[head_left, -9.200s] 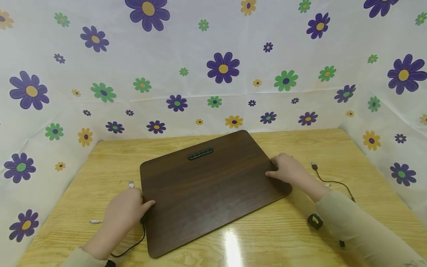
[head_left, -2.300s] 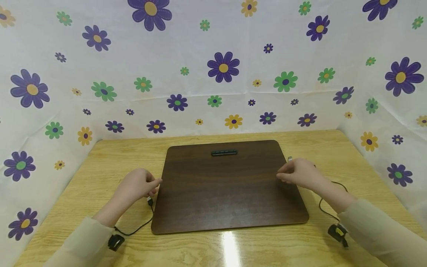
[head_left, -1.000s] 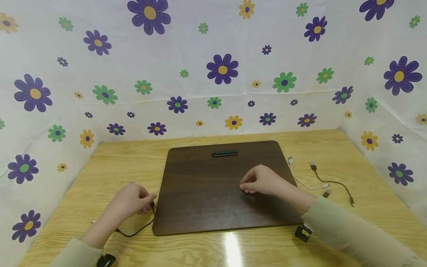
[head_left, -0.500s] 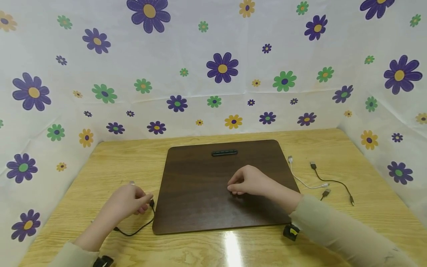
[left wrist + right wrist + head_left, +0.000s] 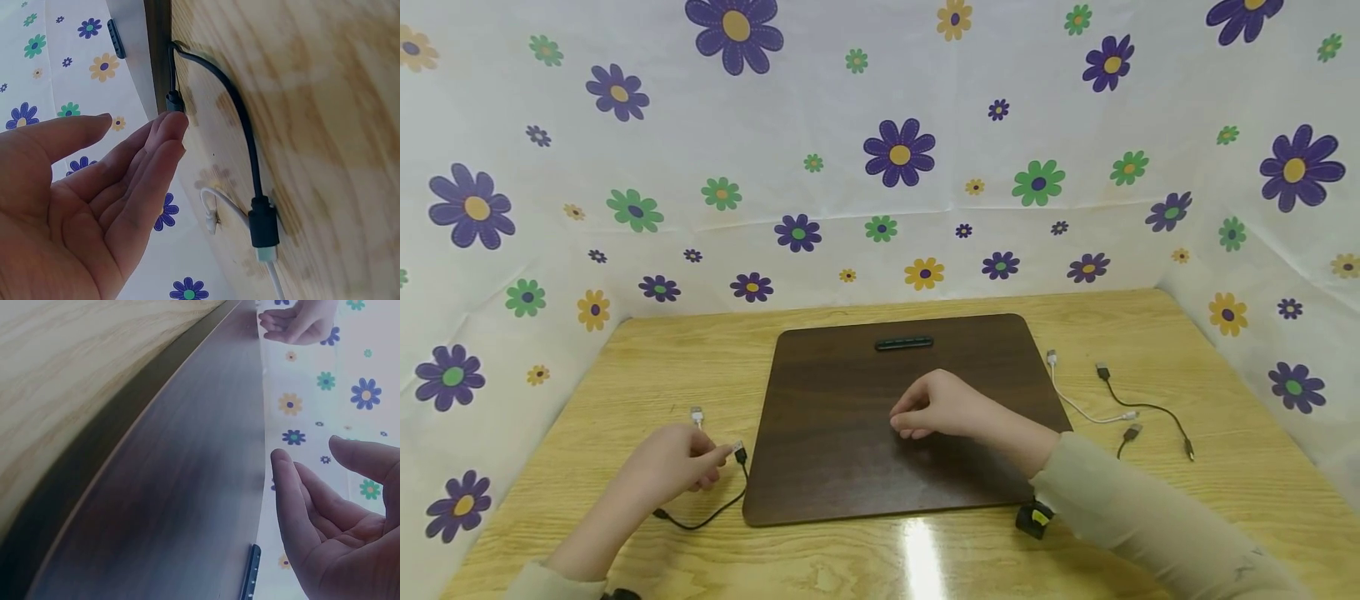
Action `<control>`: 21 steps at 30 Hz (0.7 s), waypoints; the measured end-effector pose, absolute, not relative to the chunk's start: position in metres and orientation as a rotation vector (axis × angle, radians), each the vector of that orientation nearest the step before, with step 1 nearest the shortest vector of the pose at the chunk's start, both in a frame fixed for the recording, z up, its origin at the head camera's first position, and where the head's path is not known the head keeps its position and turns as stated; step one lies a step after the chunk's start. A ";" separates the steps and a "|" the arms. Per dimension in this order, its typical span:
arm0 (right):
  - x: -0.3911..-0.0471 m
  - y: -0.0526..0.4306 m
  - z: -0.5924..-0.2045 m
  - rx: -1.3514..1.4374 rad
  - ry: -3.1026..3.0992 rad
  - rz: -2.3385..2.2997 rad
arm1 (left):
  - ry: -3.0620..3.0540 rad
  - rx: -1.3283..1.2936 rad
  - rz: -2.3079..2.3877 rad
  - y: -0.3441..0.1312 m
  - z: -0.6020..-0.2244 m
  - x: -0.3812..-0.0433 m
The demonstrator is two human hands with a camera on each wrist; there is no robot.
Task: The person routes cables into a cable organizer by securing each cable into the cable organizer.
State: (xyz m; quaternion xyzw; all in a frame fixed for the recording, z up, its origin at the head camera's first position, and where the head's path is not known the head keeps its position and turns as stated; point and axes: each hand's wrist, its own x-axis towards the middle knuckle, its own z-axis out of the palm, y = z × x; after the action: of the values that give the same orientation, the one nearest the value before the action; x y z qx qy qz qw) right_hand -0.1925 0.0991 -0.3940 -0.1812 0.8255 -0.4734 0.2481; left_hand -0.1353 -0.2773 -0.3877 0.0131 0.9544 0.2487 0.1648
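Note:
A dark brown wood-grain board [image 5: 835, 458] with rounded corners lies on the table. A narrow black slotted strip [image 5: 904, 343] sits near its far edge. Over the board's middle, my right hand [image 5: 943, 406] hovers with thumb and fingertips apart and nothing between them, as the right wrist view confirms. To the left of the board is my left hand [image 5: 670, 462], fingers loosely bent and holding nothing. Its fingertips are close to the USB plug of a black cable [image 5: 715, 515], which lies by the board's left edge. A white cable's plug [image 5: 697, 414] shows just beyond that hand.
On the right of the board lie a white USB cable [image 5: 1075, 406], a black cable [image 5: 1150, 407] and another black USB plug [image 5: 1132, 433] whose cord runs partly behind the sleeve. A flower-printed cloth [image 5: 842, 192] encloses the back and sides of the wooden table [image 5: 662, 350].
The board, earlier slanted and held at both sides, now lies squarer and farther right, released. My right hand has moved left from its right edge over its middle; my left hand has drawn slightly back left.

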 end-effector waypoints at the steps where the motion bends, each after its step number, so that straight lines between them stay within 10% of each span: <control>1: -0.192 0.098 -0.394 -0.487 2.235 -1.302 | 2.722 0.040 0.703 -0.278 -0.387 -0.135; 21: -0.187 0.069 -0.391 -0.527 2.133 -1.342 | 2.708 0.005 0.671 -0.293 -0.388 -0.123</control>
State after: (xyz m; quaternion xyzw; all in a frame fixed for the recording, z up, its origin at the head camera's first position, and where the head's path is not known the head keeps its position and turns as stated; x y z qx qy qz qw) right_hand -0.1875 0.0685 -0.3910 -0.1964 0.7954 -0.5004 0.2797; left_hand -0.1225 -0.2934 -0.3875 0.0018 0.9557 0.2369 0.1748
